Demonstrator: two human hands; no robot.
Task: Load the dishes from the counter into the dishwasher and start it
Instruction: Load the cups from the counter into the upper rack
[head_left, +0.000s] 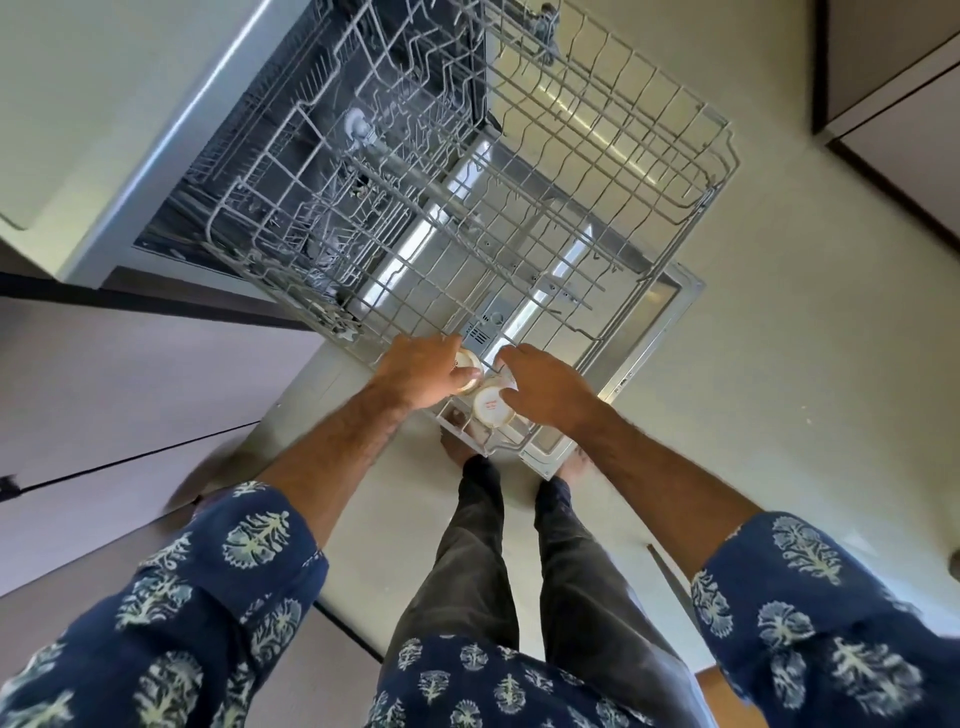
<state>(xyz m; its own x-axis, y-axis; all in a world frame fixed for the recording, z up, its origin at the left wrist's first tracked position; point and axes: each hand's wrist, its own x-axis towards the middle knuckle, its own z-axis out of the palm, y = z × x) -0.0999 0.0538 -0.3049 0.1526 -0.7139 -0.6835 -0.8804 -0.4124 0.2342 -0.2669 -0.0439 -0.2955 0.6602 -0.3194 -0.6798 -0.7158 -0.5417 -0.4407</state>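
The left hand (415, 371) grips a cup (470, 364) at the upper rack's (571, 218) near corner. An upturned cup (491, 405) sits just beside it, under the right hand (540, 387); whether those fingers clasp it, I cannot tell.

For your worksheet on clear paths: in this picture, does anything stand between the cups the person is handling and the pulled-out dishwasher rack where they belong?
Nothing visible does. The left hand grips one cup and the right hand rests on another cup, both already at the near corner of the upper rack. The rest of the rack holds no dishes.
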